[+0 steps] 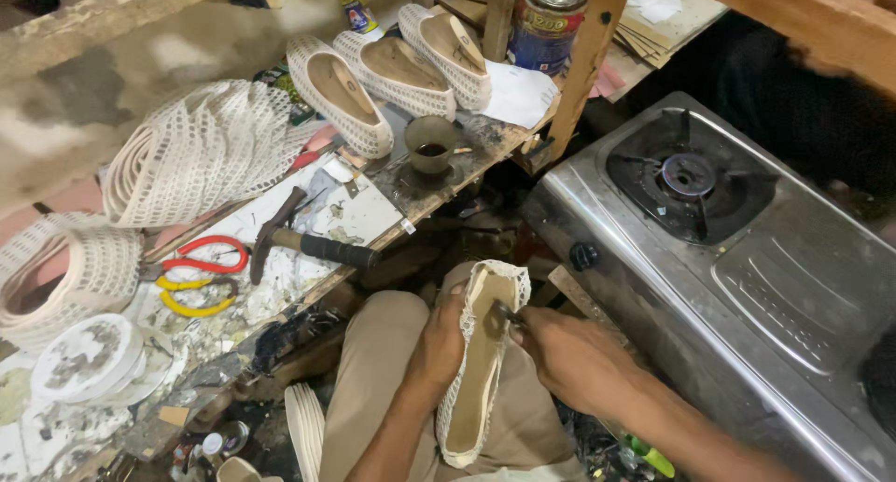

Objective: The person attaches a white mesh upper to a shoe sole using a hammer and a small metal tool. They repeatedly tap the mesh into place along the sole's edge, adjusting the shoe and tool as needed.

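White mesh shoe [481,361], tan insole

Desk [373,216], cluttered: three white mesh shoes [387,67] on lasts along the far edge; small cup [429,144] near the right edge; hammer [303,241] mid-desk; red and yellow scissors [201,275] beside it. Off the right edge stands a steel gas stove [747,267].

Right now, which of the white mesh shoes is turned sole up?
The shoe on the person's lap, held by the left hand and worked by the right hand. The three shoes on the bench lie openings up.
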Tool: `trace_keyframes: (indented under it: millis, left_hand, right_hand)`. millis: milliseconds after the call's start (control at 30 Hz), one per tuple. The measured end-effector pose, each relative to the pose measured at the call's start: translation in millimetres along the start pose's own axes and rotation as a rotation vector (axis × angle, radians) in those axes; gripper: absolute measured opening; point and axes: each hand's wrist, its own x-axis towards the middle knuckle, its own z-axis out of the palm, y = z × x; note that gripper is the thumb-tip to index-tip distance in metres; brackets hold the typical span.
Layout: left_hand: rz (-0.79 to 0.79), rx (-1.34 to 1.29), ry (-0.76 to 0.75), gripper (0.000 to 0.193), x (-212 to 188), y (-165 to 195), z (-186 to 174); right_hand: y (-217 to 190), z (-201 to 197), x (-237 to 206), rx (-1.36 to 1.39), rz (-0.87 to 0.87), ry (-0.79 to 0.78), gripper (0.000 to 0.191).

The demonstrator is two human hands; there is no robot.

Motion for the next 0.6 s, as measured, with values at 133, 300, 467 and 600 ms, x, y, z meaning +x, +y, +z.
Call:
trace_keyframes:
  millis: [133, 300, 467, 600]
  left_hand:
    - [0.095, 0.075, 0.014, 0.055, -4.0, 10.2, 22.6]
    - [0.243, 0.311, -0.003, 0.048, -7.1, 10.4, 49.2]
    - [0.137, 0.171, -0.084, 0.047, -1.8, 7.3, 56.6]
    - [0.054, -0.080, -0.178, 0.048, -9.7, 11.5, 27.3]
  right_hand:
    - [8.9, -14.6, 4.2, -0.094, -0.080, -0.117, 0.028]
    - [3.2, -11.3, -0.6, -0.467, -0.007, -0.125, 0.038]
    - [6.3, -10.1, -5.8, -0.680, -0.114, -0.176, 0.035]
    - [11.8, -4.9, -1.4, -0.395, -0.089, -0.083, 0.038]
